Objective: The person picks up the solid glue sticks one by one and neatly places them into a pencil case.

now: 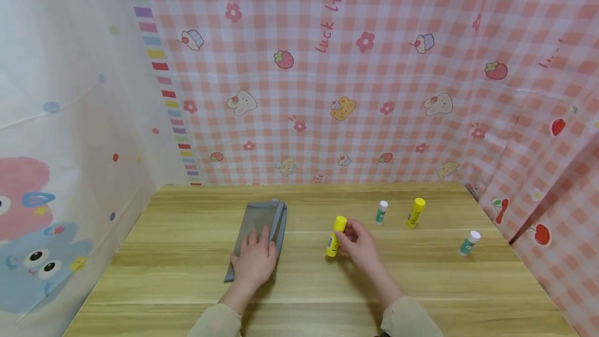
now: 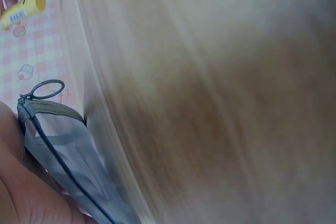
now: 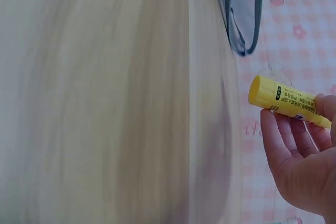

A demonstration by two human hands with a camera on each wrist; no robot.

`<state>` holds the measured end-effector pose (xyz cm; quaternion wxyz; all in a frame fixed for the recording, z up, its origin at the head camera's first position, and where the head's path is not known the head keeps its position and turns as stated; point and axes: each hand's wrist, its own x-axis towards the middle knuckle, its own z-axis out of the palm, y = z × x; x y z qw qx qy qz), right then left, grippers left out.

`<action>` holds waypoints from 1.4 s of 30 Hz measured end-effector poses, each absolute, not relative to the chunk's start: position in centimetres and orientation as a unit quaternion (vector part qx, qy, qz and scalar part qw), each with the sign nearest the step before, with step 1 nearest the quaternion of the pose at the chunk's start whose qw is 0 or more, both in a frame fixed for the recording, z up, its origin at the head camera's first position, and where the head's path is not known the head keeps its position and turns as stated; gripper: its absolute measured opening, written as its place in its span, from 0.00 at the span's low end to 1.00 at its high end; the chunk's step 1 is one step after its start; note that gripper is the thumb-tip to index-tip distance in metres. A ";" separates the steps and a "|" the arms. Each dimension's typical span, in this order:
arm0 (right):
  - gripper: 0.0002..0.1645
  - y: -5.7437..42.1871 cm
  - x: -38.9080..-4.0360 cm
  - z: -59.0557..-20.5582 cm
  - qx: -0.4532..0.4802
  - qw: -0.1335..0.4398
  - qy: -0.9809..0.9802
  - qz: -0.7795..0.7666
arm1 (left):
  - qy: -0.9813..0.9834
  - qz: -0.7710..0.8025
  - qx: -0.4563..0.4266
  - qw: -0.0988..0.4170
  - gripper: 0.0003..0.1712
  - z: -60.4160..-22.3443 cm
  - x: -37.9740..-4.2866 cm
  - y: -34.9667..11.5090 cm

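In the head view my right hand (image 1: pixel 362 247) pinches a yellow glue stick (image 1: pixel 333 244) between thumb and fingers, tilted slightly. The right wrist view shows printed text along the side of this glue stick (image 3: pixel 294 100). To its left lies a grey mesh zipper pouch (image 1: pixel 255 217), and my left hand (image 1: pixel 255 260) rests on it with fingers spread. The left wrist view shows the pouch's dark zipper (image 2: pixel 68 169) and a ring pull (image 2: pixel 48 89) at one end. Part of the pouch is hidden beneath the left hand.
Behind the right hand stand a small green glue stick with a white cap (image 1: pixel 381 212) and another yellow glue stick (image 1: pixel 415 213). A second white-capped green one (image 1: pixel 470 243) stands farther right. Patterned cloth (image 1: pixel 327 82) hangs behind the wooden table (image 1: pixel 187 238).
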<state>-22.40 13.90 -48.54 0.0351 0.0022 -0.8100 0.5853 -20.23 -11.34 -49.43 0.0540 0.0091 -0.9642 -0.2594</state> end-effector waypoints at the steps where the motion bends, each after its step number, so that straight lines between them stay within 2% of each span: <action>1: 0.18 13.5 -22.4 -48.6 0.003 0.033 -0.810 0.586 | -0.965 -0.258 0.009 0.055 0.30 -49.5 -20.2 -11.3; 19: 0.19 8.1 -23.0 -48.8 0.036 -0.011 -0.744 0.667 | -0.969 -0.244 0.013 0.048 0.30 -49.6 -20.3 -11.2; 27: 0.19 6.1 -23.4 -49.3 0.020 -0.032 -0.724 0.689 | -0.970 -0.238 0.014 0.044 0.30 -49.7 -20.5 -11.4; 42: 0.19 3.2 -24.6 -49.4 -0.004 -0.036 -0.700 0.713 | -0.972 -0.231 0.016 0.041 0.30 -49.6 -20.5 -11.2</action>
